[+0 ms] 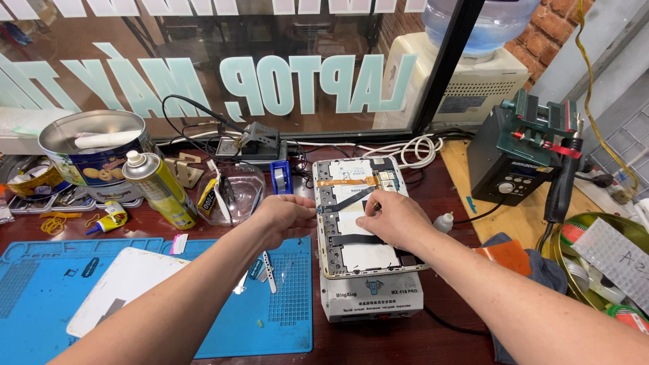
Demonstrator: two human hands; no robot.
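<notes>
While both forearms reach in from below, largest underfoot: dark red worktable point(378, 345), then blue silicone mat point(40, 304) on its left half, with white back cover panel point(128, 287) lying flat across it. Right of the mat, grey heating plate point(372, 303), carrying opened tablet point(368, 257) face down, innards up, orange flex cable point(348, 181) across its top. Behind, against the window: round biscuit tin point(94, 145), yellow spray can point(159, 189) upright beside it, clear plastic tub point(233, 192) just right of that, small blue tape dispenser point(280, 177). Far right: black rework station point(503, 169) with a green vise on top, white coiled cable point(412, 150) between it and the tablet. Left hand point(280, 215) curled loosely, fingertips pressed on the tablet's left edge, gripping nothing visible. Right hand point(395, 217) resting on the tablet's middle, thumb and forefinger pinched together at a thin black strip point(351, 201). Tweezers point(268, 270) on the mat just below the left wrist. Small white dropper bottle point(443, 222) beside the right wrist.
</notes>
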